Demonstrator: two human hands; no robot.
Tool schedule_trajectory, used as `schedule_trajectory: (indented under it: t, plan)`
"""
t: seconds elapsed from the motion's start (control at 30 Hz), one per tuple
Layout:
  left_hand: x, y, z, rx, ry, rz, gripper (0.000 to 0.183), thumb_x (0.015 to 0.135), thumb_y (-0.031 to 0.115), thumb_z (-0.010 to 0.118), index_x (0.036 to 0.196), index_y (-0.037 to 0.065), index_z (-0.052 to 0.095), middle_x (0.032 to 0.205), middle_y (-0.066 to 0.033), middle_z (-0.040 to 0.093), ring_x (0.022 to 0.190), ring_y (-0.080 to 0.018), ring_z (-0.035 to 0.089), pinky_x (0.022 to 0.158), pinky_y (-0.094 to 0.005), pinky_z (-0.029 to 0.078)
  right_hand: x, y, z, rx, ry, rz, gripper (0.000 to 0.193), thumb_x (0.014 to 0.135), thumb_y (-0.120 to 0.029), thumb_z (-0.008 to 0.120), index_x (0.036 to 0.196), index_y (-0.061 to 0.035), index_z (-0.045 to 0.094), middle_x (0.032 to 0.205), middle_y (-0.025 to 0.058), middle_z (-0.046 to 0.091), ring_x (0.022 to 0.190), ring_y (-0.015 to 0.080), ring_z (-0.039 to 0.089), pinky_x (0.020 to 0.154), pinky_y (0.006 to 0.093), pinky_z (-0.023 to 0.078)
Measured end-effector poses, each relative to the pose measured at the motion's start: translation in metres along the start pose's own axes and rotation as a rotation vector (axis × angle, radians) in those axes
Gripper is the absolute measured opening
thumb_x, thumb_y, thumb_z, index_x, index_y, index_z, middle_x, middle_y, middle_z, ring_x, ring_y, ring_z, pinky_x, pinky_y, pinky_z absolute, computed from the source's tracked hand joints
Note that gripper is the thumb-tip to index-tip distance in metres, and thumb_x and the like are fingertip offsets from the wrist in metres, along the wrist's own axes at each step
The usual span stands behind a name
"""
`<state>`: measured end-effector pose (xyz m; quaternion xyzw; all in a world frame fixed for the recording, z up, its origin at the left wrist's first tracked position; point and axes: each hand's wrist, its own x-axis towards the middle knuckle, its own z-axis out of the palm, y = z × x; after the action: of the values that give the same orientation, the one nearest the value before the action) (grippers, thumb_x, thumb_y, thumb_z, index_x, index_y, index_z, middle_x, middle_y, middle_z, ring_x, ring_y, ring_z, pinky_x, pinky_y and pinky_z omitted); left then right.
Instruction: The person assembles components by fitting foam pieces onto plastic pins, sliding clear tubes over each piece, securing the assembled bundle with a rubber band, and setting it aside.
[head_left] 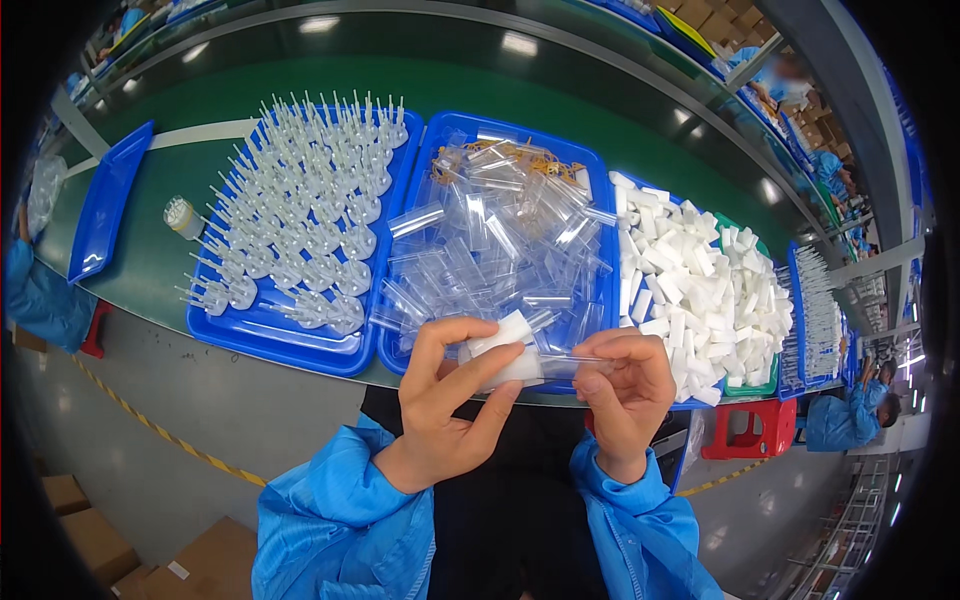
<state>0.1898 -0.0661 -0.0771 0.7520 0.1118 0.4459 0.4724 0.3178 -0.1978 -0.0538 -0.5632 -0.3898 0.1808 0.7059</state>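
Note:
My left hand (445,405) is closed around white foam blocks; one foam block (513,328) stands up between thumb side and fingers, and a second white piece (520,370) lies just below it. From there a clear plastic sleeve (558,366) reaches across to my right hand (625,390), whose thumb and fingers pinch its right end. Whether the lower white piece sits inside the sleeve I cannot tell. Both hands are held over the near edge of a blue tray (612,290) heaped with clear plastic sleeves (480,250).
On the left, a blue tray (280,335) carries rows of white pronged parts (310,200). White foam blocks (670,270) are piled at the right. Yellow-brown bands (540,160) lie at the middle tray's back. A small tub (183,217) and a red stool (750,428) stand farther out.

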Motion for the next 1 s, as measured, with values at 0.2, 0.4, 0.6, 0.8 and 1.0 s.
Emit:
schedule_trajectory:
  t: [0.2, 0.4, 0.6, 0.8, 1.0]
  plan:
    - [-0.003, -0.002, 0.000, 0.011, -0.019, -0.008, 0.033, 0.073, -0.002, 0.073, 0.106, 0.004, 0.070, 0.112, -0.0120, 0.054, 0.078, -0.0153, 0.058, 0.051, -0.0221, 0.041, 0.000, 0.005, 0.000, 0.013, 0.008, -0.061, 0.025, 0.084, 0.005, 0.066, 0.105, 0.0040, 0.052, 0.104, 0.0201, 0.059, 0.075, 0.0140, 0.062, 0.067, 0.0243, 0.052]
    - [-0.001, -0.001, 0.000, 0.025, -0.023, 0.033, 0.032, 0.073, 0.000, 0.073, 0.104, 0.007, 0.071, 0.109, -0.0108, 0.056, 0.080, -0.0174, 0.058, 0.050, -0.0233, 0.039, -0.001, 0.007, -0.001, -0.001, 0.011, -0.094, 0.026, 0.084, 0.005, 0.066, 0.105, 0.0039, 0.050, 0.104, 0.0207, 0.059, 0.074, 0.0144, 0.062, 0.067, 0.0246, 0.053]
    - [-0.001, 0.000, 0.000, 0.082, -0.043, 0.017, 0.034, 0.070, 0.001, 0.074, 0.103, 0.008, 0.071, 0.107, -0.0092, 0.059, 0.081, -0.0198, 0.058, 0.051, -0.0260, 0.039, 0.002, 0.007, -0.003, -0.011, 0.004, -0.088, 0.026, 0.084, 0.006, 0.065, 0.105, 0.0040, 0.050, 0.103, 0.0203, 0.059, 0.074, 0.0145, 0.062, 0.068, 0.0248, 0.053]
    - [-0.002, -0.003, 0.002, 0.128, -0.031, 0.088, 0.034, 0.070, 0.001, 0.075, 0.102, 0.008, 0.071, 0.107, -0.0098, 0.059, 0.083, -0.0235, 0.058, 0.055, -0.0280, 0.041, 0.008, 0.001, -0.004, 0.013, -0.023, 0.125, 0.025, 0.085, 0.006, 0.064, 0.105, 0.0034, 0.050, 0.105, 0.0184, 0.061, 0.077, 0.0123, 0.062, 0.069, 0.0234, 0.053]
    - [0.002, 0.002, 0.003, 0.160, -0.117, 0.014, 0.041, 0.073, -0.008, 0.070, 0.112, 0.003, 0.067, 0.117, -0.0148, 0.050, 0.095, -0.0241, 0.062, 0.069, -0.0291, 0.056, 0.006, 0.020, 0.004, 0.020, 0.136, 0.125, 0.040, 0.084, 0.005, 0.066, 0.117, 0.0029, 0.043, 0.111, 0.0169, 0.061, 0.082, 0.0125, 0.062, 0.072, 0.0235, 0.052]
